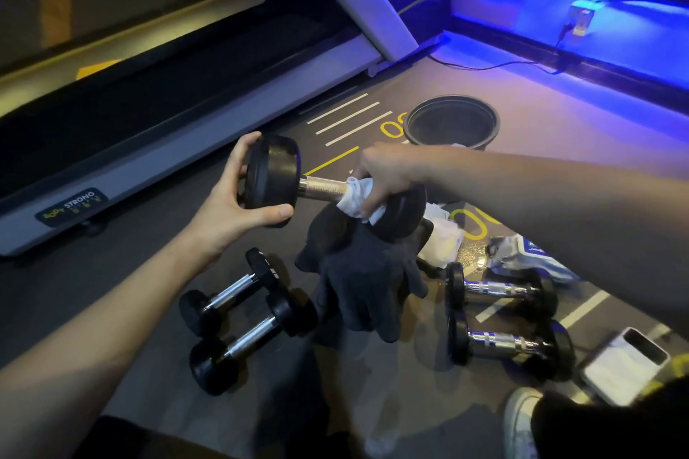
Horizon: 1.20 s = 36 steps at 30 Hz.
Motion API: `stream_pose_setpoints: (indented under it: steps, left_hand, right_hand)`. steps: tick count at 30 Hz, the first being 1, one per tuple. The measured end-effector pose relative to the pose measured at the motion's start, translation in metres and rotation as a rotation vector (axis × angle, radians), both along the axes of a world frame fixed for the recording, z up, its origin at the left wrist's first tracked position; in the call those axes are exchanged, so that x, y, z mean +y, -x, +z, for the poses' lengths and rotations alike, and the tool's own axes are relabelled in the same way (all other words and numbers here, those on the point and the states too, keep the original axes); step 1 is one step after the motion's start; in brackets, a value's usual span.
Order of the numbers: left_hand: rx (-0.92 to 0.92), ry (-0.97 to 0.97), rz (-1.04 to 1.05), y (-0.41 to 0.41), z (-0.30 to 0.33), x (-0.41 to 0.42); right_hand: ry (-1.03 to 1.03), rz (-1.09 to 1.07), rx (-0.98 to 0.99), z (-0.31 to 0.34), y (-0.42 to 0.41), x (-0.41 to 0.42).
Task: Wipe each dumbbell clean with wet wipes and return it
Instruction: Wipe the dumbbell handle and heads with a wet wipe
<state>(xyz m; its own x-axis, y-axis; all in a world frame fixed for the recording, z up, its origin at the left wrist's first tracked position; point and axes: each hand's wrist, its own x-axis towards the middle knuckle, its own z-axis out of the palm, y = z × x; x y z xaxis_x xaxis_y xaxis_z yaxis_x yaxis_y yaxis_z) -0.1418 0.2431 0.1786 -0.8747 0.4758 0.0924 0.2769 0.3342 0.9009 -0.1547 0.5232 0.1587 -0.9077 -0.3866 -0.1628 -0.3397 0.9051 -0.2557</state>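
Your right hand [387,175] is curled around a white wet wipe [359,199], wrapping it over the handle of the large dumbbell [328,188] near its far head. Your left hand [238,194] cups the near head, thumb below and fingers over the top, holding the weight up in the air above a dark cloth [367,272] on the floor. You look mid-wipe on the handle, with bare knurled steel showing between the wipe and your left hand. The next move likely calls for sliding the wipe along that stretch, then over the heads, while your left hand steadies or turns the weight. Mind your room: two small dumbbells [238,313] lie just below your left forearm, two chrome-handled dumbbells [503,317] sit under your right forearm, and the wipes pack [522,253] is just beside those. A dark round tub [453,121] stands beyond, with open floor between it and the treadmill rail [179,138].
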Motion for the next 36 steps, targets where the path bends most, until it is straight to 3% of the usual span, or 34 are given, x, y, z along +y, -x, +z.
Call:
stream_pose_setpoints:
  steps: [6, 9, 12, 17, 24, 36]
  left_hand:
    - [-0.002, -0.019, 0.026, 0.001, -0.003, 0.003]
    - [-0.01, -0.026, 0.049, -0.001, -0.002, 0.004]
    - [-0.017, -0.038, 0.061, -0.003, -0.001, 0.005]
    - [-0.03, -0.032, 0.069, -0.003, 0.0, 0.004]
    - [0.011, -0.009, -0.002, -0.004, 0.001, 0.007]
    - [0.018, -0.016, 0.028, -0.007, -0.003, 0.006]
  right_hand:
    - [-0.128, -0.132, 0.441, -0.032, -0.034, -0.013]
    - [-0.083, -0.214, 0.601, -0.055, -0.042, -0.019]
    - [-0.108, -0.168, 0.514, -0.044, -0.038, -0.02]
    - [-0.004, -0.066, 0.187, -0.007, -0.016, -0.006]
    - [-0.034, 0.009, -0.148, 0.007, 0.01, 0.001]
    - [-0.269, -0.063, 0.321, -0.022, -0.022, -0.007]
